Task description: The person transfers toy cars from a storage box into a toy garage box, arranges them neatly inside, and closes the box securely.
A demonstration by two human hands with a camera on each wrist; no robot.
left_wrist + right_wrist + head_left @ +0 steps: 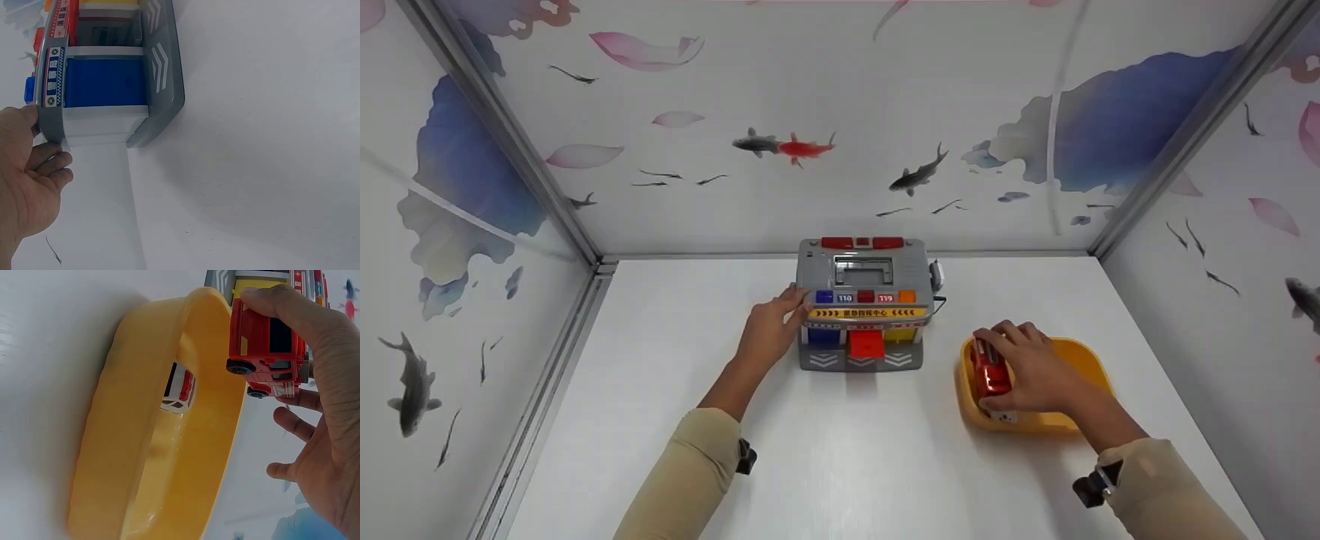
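A grey toy station [866, 277] with a carry handle and coloured buttons stands at the back middle of the table. Its red door [867, 344] is raised outward, while the blue door [106, 82] hangs down. My left hand [769, 326] holds the station's left upper corner, thumb at the front edge. Over the yellow basin [1091, 364] on the right, my right hand [1035, 367] grips a red toy fire truck [264, 349] between thumb and fingers. A white toy car [179, 387] with red lights lies inside the basin, below the truck.
The white table [840, 465] is bounded by printed panels [840, 90] at the back and both sides. Metal frame strips [547, 180] run along the panel corners. A small grey part [937, 276] sticks out from the station's right side.
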